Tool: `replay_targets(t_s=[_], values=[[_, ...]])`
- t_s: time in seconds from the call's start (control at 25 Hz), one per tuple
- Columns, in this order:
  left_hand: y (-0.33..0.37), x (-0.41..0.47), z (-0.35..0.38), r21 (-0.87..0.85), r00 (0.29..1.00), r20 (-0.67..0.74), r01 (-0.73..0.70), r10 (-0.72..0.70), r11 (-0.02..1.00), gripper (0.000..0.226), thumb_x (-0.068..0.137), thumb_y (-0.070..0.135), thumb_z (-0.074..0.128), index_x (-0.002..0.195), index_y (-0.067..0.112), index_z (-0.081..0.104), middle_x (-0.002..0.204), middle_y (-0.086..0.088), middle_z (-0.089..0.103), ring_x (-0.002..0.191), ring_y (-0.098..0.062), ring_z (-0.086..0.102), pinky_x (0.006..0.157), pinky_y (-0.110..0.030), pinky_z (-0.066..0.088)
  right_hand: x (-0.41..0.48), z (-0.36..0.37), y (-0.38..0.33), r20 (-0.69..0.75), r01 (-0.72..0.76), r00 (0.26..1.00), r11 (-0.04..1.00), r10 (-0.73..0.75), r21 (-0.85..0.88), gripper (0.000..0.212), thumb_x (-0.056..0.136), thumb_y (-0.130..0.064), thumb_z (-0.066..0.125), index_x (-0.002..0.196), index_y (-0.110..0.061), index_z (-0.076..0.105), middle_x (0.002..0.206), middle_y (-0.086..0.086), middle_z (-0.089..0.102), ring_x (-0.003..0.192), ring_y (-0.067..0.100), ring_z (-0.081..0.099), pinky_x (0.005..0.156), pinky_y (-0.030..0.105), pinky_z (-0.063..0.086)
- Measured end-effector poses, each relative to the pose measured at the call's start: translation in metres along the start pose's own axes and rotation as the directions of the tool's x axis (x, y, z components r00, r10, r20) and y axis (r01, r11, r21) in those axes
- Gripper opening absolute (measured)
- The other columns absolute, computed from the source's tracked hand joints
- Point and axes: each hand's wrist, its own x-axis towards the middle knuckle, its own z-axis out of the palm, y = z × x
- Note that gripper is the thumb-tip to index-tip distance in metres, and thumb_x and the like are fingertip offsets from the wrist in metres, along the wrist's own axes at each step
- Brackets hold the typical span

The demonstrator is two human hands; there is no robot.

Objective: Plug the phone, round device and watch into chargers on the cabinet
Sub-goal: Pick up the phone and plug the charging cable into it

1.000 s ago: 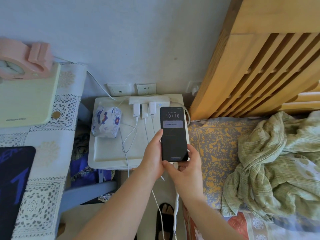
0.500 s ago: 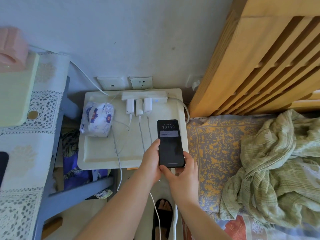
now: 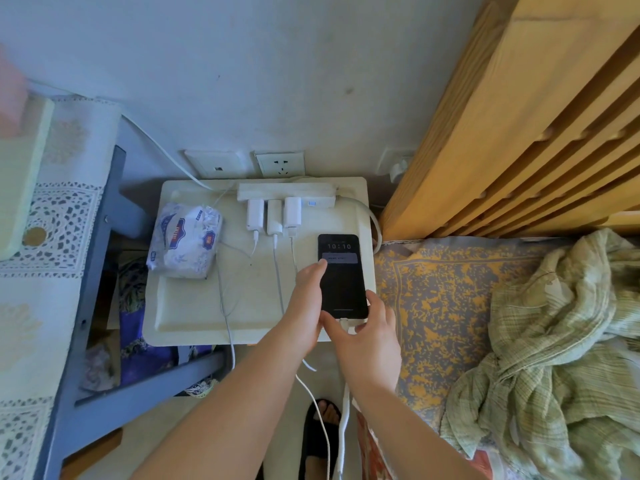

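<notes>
Two hands are on the phone (image 3: 343, 277) at the near right corner of the cabinet (image 3: 194, 306). Left hand (image 3: 306, 306) lies along the phone's left edge, fingers (image 3: 320, 266) stretched up onto the lit screen, which reads 10:10. Right hand (image 3: 369, 336) sits at the phone's bottom end, fingers curled loosely around the white plug (image 3: 348, 325) there; whether they actually pinch it, I cannot tell. From that plug a white cable (image 3: 344, 420) drops down past the right wrist. Beyond the left fingers, three white chargers (image 3: 274, 216) hang side by side from a power strip (image 3: 287, 190) at the wall. Further left of them, a pack of tissues (image 3: 185, 245) rests on the cabinet top. Right of the right hand lies the bed with a crumpled green blanket (image 3: 561, 341).
</notes>
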Motion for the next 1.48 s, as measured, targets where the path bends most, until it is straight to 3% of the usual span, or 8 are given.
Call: replay_targets(t_s=[0.12,0.24,0.48,0.84,1.0,1.2,1.32,1.48], values=[[0.004,0.000,-0.004,0.051,0.995,0.048,-0.095,0.092,0.994,0.037,0.090,0.022,0.040,0.121,0.020,0.060,0.118,-0.016,0.064,0.103,-0.026,0.062,0.088,-0.039,0.051,0.012,0.005,0.001,-0.012,0.012,1.000,0.998,-0.013,-0.063,0.081,0.069,-0.062,0.067,0.135,-0.026,0.037,0.121,-0.003,0.051,0.101,0.020,0.059,0.074,0.037,0.054],[0.003,-0.003,-0.005,0.082,0.987,0.097,-0.139,0.131,0.987,0.046,0.078,0.005,0.037,0.117,0.013,0.062,0.108,-0.019,0.064,0.090,-0.025,0.058,0.079,-0.035,0.047,0.019,0.011,0.007,-0.005,0.031,0.999,0.989,-0.032,-0.145,0.077,0.068,-0.063,0.066,0.130,-0.026,0.041,0.119,-0.003,0.057,0.106,0.022,0.057,0.082,0.040,0.051],[-0.006,-0.002,-0.005,0.203,0.988,0.079,-0.144,0.131,0.968,0.054,0.067,0.005,0.041,0.112,0.025,0.063,0.114,-0.016,0.067,0.096,-0.027,0.061,0.073,-0.031,0.046,0.020,0.020,0.022,-0.053,0.082,0.993,0.954,-0.102,-0.288,0.076,0.071,-0.063,0.062,0.132,-0.020,0.043,0.123,-0.001,0.059,0.114,0.025,0.052,0.093,0.040,0.043],[-0.009,-0.007,-0.007,0.248,0.978,0.121,-0.193,0.167,0.949,0.058,0.063,0.004,0.044,0.115,0.024,0.059,0.113,-0.013,0.067,0.100,-0.027,0.060,0.066,-0.024,0.045,0.013,0.030,0.023,-0.110,0.048,0.990,0.951,-0.086,-0.305,0.077,0.076,-0.048,0.068,0.140,-0.017,0.040,0.123,0.012,0.051,0.112,0.034,0.049,0.088,0.042,0.042],[-0.015,-0.012,-0.011,0.265,0.972,0.144,-0.219,0.186,0.939,0.055,0.058,0.008,0.045,0.111,0.018,0.057,0.115,-0.019,0.063,0.106,-0.036,0.058,0.077,-0.034,0.046,0.013,0.028,0.019,-0.066,0.046,0.995,0.946,-0.071,-0.322,0.070,0.079,-0.045,0.065,0.139,-0.018,0.040,0.130,0.009,0.047,0.117,0.030,0.045,0.090,0.040,0.040],[-0.020,-0.028,-0.018,0.257,0.974,0.180,-0.184,0.140,0.949,0.073,0.063,0.016,0.050,0.135,0.027,0.046,0.134,-0.003,0.056,0.119,-0.018,0.055,0.082,-0.025,0.046,0.008,0.023,0.013,-0.046,0.039,0.997,0.936,-0.059,-0.349,0.069,0.080,-0.040,0.065,0.139,-0.016,0.038,0.134,0.009,0.045,0.121,0.030,0.043,0.093,0.041,0.039],[-0.014,-0.050,-0.031,0.134,0.957,0.083,-0.287,0.278,0.948,0.053,0.081,-0.002,0.042,0.121,0.029,0.058,0.119,0.015,0.063,0.109,0.006,0.056,0.079,-0.010,0.046,0.000,0.025,0.001,-0.138,0.138,0.974,0.956,-0.179,-0.260,0.065,0.077,-0.023,0.067,0.135,-0.009,0.042,0.127,0.013,0.050,0.114,0.033,0.047,0.090,0.044,0.042],[-0.004,-0.054,-0.074,0.104,0.897,-0.192,-0.384,0.397,0.917,0.041,0.087,-0.010,0.039,0.110,0.015,0.062,0.114,0.000,0.063,0.110,-0.015,0.056,0.101,-0.029,0.041,-0.010,0.036,-0.028,0.086,0.411,0.909,0.911,-0.408,-0.019,0.046,0.084,-0.007,0.056,0.129,-0.014,0.050,0.125,0.005,0.054,0.112,0.023,0.052,0.091,0.037,0.048]])
